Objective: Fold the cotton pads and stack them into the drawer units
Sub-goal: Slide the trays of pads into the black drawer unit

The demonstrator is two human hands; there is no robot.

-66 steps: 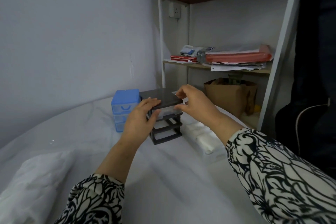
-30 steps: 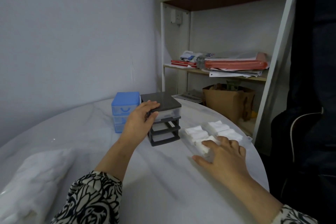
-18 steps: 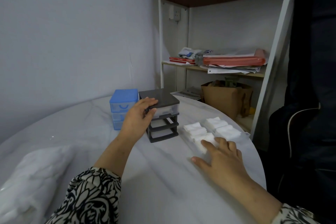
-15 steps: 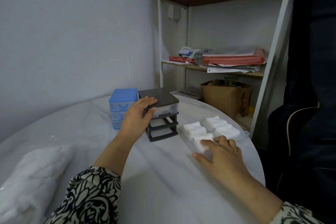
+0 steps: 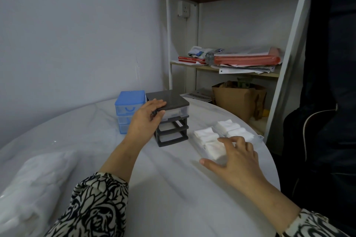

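We steady the dark drawer unit [image 5: 169, 117] with our left hand [image 5: 148, 119] gripping its top corner; our right hand [image 5: 234, 158] rests relaxed on the cotton pads [image 5: 221, 136] on the bench [image 5: 173, 188]. Two slots look empty, so most stacking remains.

1. No readable text, label, brand or number anywhere.
2. White lettering on red books [image 5: 189, 59] on the shelf [image 5: 227, 70]: too small and blurred to read.
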